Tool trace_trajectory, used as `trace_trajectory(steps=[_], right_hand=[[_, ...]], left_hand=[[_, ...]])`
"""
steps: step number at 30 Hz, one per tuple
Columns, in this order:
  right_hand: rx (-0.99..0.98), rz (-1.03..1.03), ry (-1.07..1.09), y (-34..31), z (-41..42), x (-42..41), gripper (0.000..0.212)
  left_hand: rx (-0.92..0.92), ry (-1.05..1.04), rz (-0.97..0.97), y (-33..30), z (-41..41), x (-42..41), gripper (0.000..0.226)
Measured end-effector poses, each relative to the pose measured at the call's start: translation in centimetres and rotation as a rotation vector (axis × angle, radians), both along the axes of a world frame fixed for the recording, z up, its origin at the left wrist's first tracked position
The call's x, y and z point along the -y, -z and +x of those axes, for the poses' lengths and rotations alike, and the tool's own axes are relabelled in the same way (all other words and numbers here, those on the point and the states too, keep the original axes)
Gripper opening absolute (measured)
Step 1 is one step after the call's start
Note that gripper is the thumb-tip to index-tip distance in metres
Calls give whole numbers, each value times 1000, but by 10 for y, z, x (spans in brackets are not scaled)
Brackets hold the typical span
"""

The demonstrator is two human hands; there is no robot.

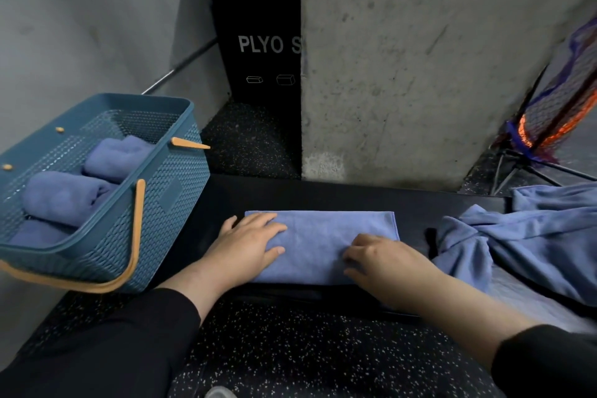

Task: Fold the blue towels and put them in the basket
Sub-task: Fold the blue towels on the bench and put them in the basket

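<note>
A blue towel (323, 236), folded into a long rectangle, lies flat on the black bench (323, 195) in front of me. My left hand (248, 244) presses flat on its left end with straight fingers. My right hand (384, 260) rests on its right part, fingers bent down onto the cloth. The teal woven basket (168, 191) with orange handles stands at the left and holds rolled blue towels (64, 197). A heap of unfolded blue towels (533, 236) lies at the right end of the bench.
A concrete pillar (436, 58) rises right behind the bench. A black and green plyo box (261, 42) stands in the gap beside it. A folded net with an orange band (555, 119) leans at the far right. Speckled black floor (307, 349) lies below.
</note>
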State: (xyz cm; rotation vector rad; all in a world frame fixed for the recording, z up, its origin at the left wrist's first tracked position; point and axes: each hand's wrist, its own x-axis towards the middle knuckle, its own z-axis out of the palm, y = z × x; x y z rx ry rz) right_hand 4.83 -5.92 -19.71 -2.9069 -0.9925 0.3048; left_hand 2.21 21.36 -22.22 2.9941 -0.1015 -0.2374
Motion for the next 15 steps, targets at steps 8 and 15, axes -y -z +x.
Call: trace_trajectory(steps=[8,15], right_hand=[[68,-79,77,15,12,-1,34],[239,-39,60,10,14,-10,22]], left_hand=[[-47,-46,-5,2,-1,-1,50],[49,-65,98,-1,-2,1,42]])
